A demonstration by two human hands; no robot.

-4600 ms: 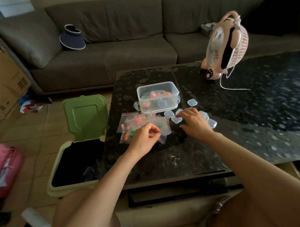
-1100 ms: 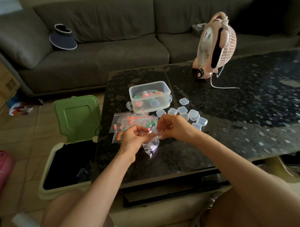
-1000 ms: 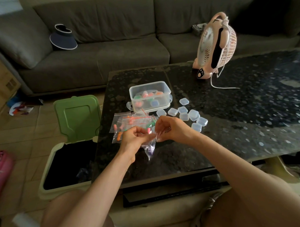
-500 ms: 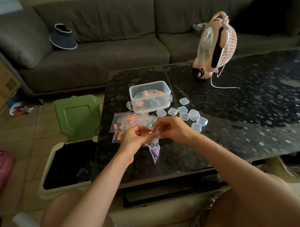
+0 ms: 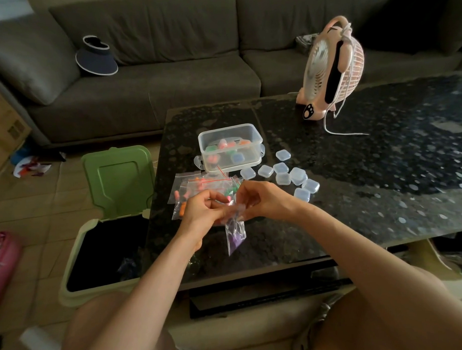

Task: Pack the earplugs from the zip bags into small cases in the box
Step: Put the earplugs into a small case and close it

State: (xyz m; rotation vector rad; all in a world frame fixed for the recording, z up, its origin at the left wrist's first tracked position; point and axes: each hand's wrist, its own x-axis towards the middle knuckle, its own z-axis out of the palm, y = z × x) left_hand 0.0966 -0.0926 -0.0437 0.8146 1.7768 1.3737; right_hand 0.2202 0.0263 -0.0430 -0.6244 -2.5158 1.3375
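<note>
Above the desk (image 5: 369, 196), both hands, left hand (image 5: 202, 212) and right hand (image 5: 265, 199), pinch the top of a zip bag (image 5: 236, 233) holding purple earplugs, apparently opening it; next, transferring them into a small case (image 5: 301, 194).

zip bag (image 5: 235, 233) top hidden by fingers (image 5: 247, 199), purple contents blurry, table (image 5: 381, 174) cut off rt edge

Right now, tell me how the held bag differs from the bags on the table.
The held bag hangs upright, pinched by the left hand and right hand; the table bags lie flat in a pile. The held bag holds purple earplugs; the table bags hold orange, pink and green ones. Both are clear zip bags.
</note>
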